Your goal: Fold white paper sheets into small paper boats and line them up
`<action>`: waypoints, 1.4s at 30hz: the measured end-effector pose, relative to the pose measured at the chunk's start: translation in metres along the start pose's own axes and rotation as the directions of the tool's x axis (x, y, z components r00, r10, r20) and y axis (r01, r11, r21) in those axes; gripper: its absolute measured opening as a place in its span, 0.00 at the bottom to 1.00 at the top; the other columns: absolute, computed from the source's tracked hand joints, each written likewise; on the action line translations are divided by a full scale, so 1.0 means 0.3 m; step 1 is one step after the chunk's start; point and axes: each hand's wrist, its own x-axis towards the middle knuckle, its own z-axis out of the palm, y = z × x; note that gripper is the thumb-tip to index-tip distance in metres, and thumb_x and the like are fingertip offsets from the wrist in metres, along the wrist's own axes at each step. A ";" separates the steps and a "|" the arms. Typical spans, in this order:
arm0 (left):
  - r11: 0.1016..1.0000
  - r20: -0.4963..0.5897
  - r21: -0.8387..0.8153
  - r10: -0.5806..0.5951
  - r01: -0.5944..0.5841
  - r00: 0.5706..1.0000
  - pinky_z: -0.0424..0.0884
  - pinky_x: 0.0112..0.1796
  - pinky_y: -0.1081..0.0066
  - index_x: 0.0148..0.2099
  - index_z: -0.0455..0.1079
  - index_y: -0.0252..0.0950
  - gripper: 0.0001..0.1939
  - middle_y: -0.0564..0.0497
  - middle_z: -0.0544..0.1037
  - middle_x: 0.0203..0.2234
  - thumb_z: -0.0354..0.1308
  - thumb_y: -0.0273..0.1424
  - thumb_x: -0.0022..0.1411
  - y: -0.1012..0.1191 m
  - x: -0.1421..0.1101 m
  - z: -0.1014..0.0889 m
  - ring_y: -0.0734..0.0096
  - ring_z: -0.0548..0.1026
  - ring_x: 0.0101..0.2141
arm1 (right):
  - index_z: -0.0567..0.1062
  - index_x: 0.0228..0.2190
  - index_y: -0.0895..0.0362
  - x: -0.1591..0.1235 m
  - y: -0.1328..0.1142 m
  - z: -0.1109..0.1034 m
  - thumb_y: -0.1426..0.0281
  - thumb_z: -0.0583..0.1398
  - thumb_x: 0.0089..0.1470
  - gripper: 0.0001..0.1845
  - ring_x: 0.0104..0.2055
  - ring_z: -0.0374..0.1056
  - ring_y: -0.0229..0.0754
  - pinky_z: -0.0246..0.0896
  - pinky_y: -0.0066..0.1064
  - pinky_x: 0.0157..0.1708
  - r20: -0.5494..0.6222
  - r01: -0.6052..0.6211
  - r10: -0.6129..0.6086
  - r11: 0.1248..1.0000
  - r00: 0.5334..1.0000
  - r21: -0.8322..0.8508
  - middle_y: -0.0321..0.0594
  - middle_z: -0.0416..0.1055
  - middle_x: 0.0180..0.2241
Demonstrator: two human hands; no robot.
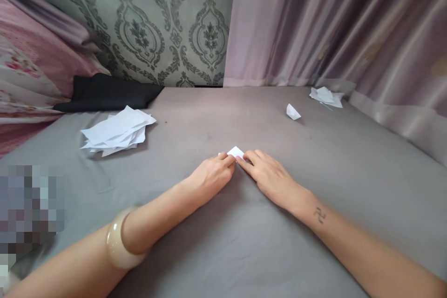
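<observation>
A small piece of white folded paper (235, 152) lies on the grey sheet in the middle of the view, its pointed tip facing away from me. My left hand (214, 174) presses on its left side with the fingers curled together. From the right, my right hand (270, 174) holds the other side, thumb and fingers closed at the paper's edge. Both hands cover most of the paper, so only the tip shows. A pale bangle (120, 240) sits on my left forearm.
A stack of white paper sheets (117, 130) lies at the left, before a folded black cloth (111, 93). A folded white paper piece (293, 112) stands at the back right, and more white papers (326, 96) lie beside the curtain (296, 23). A pixelated patch covers the left edge.
</observation>
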 end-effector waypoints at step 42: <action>0.945 -0.254 -0.278 -0.246 0.173 0.935 0.65 0.31 0.71 0.45 0.71 0.35 0.16 0.46 0.75 0.34 0.48 0.40 0.66 -0.056 -0.004 0.010 0.64 0.73 0.35 | 0.74 0.38 0.54 0.014 0.069 0.017 0.71 0.50 0.62 0.13 0.42 0.68 0.43 0.62 0.34 0.40 -0.307 -0.038 0.088 0.985 0.948 0.166 0.43 0.72 0.41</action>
